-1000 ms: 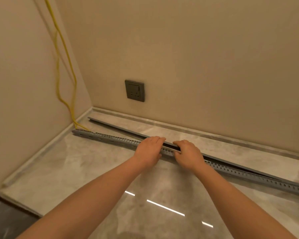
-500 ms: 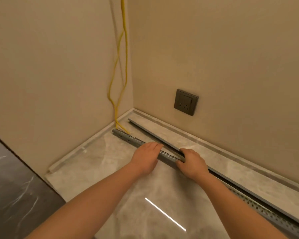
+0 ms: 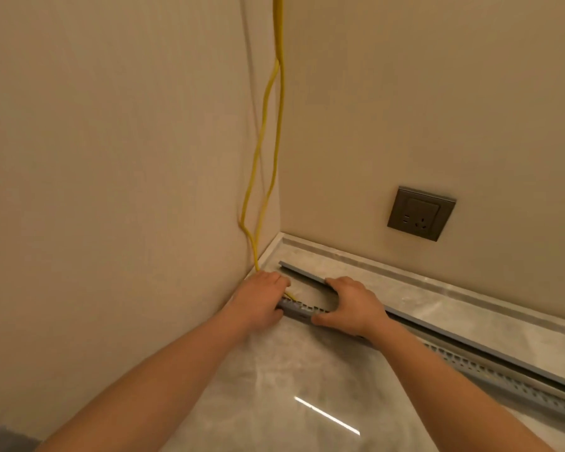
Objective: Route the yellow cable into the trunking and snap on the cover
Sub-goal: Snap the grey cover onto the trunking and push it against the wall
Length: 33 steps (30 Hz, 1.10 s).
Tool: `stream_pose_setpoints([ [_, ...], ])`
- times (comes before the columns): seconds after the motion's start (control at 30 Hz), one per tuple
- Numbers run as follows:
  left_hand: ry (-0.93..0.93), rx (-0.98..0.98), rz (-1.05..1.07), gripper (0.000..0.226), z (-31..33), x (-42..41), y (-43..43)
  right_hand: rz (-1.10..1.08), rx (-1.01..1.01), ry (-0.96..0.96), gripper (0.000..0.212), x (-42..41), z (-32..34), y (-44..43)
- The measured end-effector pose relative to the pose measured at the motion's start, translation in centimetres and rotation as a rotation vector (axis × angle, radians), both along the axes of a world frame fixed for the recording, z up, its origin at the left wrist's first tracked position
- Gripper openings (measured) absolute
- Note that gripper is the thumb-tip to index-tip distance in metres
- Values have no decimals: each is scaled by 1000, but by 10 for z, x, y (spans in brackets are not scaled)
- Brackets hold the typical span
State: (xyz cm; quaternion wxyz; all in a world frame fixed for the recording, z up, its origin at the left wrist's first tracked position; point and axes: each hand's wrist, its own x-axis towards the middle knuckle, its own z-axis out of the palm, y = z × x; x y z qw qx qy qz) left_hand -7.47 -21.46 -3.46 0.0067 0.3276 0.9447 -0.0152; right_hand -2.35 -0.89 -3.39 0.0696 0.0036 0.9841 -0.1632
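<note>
Left wall: plain beige, meeting the back wall at a corner.
Yellow cable [image 3: 276,132]: hangs down the corner in two strands, reaches the floor just behind the left hand, and a short yellow piece shows at the slotted end of the trunking.
Left hand [image 3: 262,301]: palm down over the corner end of the trunking, fingers curled and pressed low; it seems to be pushing the cable down into the channel, though whether it pinches the cable I cannot tell.
Trunking [image 3: 302,312]: grey slotted channel lying on the floor, running from the corner away to the right; open on top, no cover on it.
Right hand [image 3: 351,306]: half open, thumb on the near side of the trunking, fingers reaching over to the far side, steadying it; the fingertips touch or lie close to the cover.
Cover [image 3: 302,275]: flat grey strip lying on the floor just behind the trunking, alongside it, not yet fitted.
Socket [image 3: 420,213]: dark plate on the back wall, well apart from the work.
Step in hand: likely seating the cable at the corner end.
How to do it well: keep the right hand bracing the channel so it does not slide on the glossy floor; press the cable fully below the slotted lips; work rightwards; leave no loop proud, or the cover may not snap shut.
</note>
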Motion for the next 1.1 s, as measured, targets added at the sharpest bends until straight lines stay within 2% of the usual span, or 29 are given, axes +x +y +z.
stream_pose_setpoints([
  [0.13,43,-57,-68,40,-4,-12,-11,17,31,-26,98,-12,-3,-15],
  [0.23,117,-189,-98,32,-1,-17,-13,26,57,-68,98,-14,-4,-18],
  [0.33,116,-247,-113,28,7,-22,-18,16,55,-76,84,-13,-4,-19],
  [0.53,170,-260,-118,36,2,-22,-23,-4,45,-49,55,-7,-9,-25],
  [0.73,231,-152,-107,38,0,-25,-21,-47,9,-66,40,-8,-9,-21],
  [0.9,280,25,-128,33,7,-26,-22,-100,-47,-114,51,-15,8,-17],
  [1.03,322,152,-181,29,7,-20,-28,-175,-237,-280,80,-28,19,-20],
  [1.1,355,214,-184,30,7,-18,-31,-179,-277,-300,72,-36,20,-21],
])
